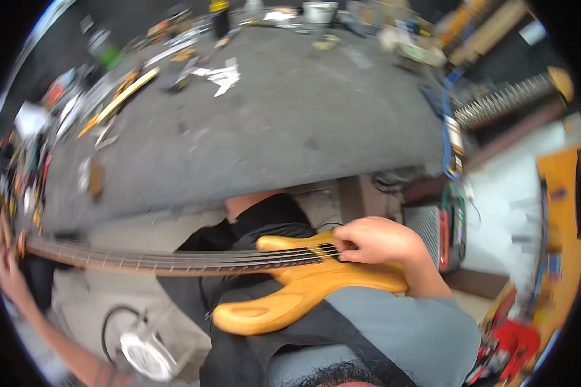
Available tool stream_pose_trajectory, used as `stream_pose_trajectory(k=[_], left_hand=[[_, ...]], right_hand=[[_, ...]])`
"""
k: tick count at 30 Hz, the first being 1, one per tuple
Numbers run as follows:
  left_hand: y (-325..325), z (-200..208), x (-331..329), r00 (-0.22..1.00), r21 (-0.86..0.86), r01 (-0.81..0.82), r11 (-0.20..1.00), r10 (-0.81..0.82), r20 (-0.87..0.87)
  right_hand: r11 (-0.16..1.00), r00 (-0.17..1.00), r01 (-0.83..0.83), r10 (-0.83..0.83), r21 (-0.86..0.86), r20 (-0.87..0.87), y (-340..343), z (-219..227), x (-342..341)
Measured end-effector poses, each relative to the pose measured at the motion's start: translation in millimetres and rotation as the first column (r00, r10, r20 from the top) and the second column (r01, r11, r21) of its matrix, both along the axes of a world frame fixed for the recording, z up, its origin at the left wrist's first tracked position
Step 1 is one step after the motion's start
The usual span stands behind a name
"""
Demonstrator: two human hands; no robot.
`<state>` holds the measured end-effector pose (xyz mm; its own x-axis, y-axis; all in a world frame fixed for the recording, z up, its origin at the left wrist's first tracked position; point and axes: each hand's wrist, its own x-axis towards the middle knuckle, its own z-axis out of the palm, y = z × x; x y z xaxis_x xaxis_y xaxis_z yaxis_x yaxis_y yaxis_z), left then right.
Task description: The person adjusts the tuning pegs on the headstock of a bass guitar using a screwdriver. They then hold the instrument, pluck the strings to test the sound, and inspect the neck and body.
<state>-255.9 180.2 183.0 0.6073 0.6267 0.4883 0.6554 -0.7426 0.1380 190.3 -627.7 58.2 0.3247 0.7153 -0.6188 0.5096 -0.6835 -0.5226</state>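
A bass guitar with a honey-coloured wooden body lies across my lap, its long fretted neck reaching to the left. My right hand is over the strings near the dark pickup, with its fingers curled down onto them. At the far left end of the neck, my left hand is closed around the headstock, near the tuning pegs. Motion blur and the picture's rim hide the exact grip there. Under the bass I wear a black apron.
Beyond the bass stands a dark workbench, with tools strewn along its left and far edges. A torn white scrap and a small brown block lie on it. To the right are an amplifier and a red object.
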Motion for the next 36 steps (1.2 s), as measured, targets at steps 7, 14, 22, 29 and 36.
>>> stream_pose_trajectory(k=[7,14,22,29,36], left_hand=[[-125,20,99,0.972,0.175,-0.042,0.984,0.0,0.234],[-188,13,125,0.707,0.072,-0.042,0.997,-0.021,0.707],[-409,-197,185,0.338,-0.275,0.941,-0.197,0.478,0.811],[-465,-214,230,0.278,0.025,0.825,-0.564,0.444,0.851],[-396,-199,228,0.059,0.085,0.869,-0.487,0.274,0.96]], right_hand=[[0.975,0.986,0.166,-0.161,0.147,-0.048,14,-5,-19],[0.706,0.754,0.617,-0.404,0.348,-0.518,54,-23,-41],[0.825,0.896,0.403,-0.268,0.396,-0.353,65,-33,-55],[0.647,0.713,0.657,-0.364,0.388,-0.6,59,-59,-62],[0.806,0.952,0.301,-0.287,0.51,-0.109,62,-46,-74]])
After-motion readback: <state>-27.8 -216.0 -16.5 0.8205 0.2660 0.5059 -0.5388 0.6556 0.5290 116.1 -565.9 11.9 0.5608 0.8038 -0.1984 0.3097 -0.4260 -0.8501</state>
